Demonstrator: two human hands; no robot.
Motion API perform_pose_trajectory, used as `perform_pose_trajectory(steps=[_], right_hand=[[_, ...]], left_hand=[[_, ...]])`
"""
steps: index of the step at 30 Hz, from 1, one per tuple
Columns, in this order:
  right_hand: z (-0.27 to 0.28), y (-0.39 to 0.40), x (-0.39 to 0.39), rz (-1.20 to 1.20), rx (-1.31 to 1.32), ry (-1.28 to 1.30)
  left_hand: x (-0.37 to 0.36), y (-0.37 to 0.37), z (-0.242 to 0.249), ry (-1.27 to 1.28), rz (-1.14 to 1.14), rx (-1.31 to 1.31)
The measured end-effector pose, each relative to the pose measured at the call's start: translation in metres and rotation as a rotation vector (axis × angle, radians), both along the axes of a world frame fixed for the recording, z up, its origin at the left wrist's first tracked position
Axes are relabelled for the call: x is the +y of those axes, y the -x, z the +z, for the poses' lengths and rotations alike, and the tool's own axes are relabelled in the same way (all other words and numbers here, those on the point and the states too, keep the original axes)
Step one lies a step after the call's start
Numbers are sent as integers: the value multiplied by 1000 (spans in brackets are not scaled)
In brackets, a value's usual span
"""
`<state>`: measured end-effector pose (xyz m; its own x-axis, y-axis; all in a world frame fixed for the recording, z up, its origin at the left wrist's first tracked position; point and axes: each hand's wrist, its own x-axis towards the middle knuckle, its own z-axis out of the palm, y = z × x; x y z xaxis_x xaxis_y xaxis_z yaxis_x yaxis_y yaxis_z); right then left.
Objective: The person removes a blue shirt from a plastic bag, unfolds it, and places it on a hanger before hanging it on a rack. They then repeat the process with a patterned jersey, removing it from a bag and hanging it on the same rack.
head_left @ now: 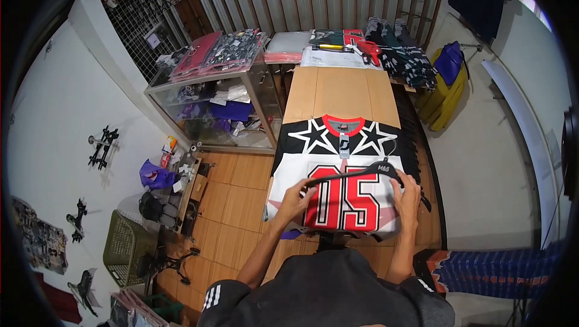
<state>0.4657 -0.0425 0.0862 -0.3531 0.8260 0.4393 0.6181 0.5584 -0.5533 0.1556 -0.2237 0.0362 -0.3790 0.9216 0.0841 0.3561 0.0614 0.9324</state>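
A black clothes hanger (344,174) is held level above a jersey by both my hands. My left hand (296,198) is closed round its left end, and my right hand (408,191) grips its right end near a pale "M&S" mark. The hanger's hook points away from me. Beneath lies the jersey (292,170), spread flat on the wooden table, with black star-patterned shoulders, a red collar and a large red "05". A grey hang tag (344,145) rests below the collar.
Behind the table's bare far part (338,89) lie a red tape dispenser (369,53), a yellow-handled tool (331,47) and stacked dark clothes (405,56). A glass cabinet (211,110) topped with bagged garments stands left. A green basket (123,248) is at lower left, blue patterned cloth (488,273) at lower right.
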Motion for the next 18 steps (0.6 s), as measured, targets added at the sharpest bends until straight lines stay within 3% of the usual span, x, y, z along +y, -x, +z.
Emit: perform_pose_trajectory(steps=[8, 16, 18], right_hand=[[-55, 31, 131, -337, -123, 0], [-71, 71, 178, -398, -194, 91], [-70, 77, 182, -371, -191, 103]], left_hand=[[142, 78, -43, -131, 66, 275], [258, 125, -71, -44, 223, 601], [274, 137, -75, 146, 172, 614]])
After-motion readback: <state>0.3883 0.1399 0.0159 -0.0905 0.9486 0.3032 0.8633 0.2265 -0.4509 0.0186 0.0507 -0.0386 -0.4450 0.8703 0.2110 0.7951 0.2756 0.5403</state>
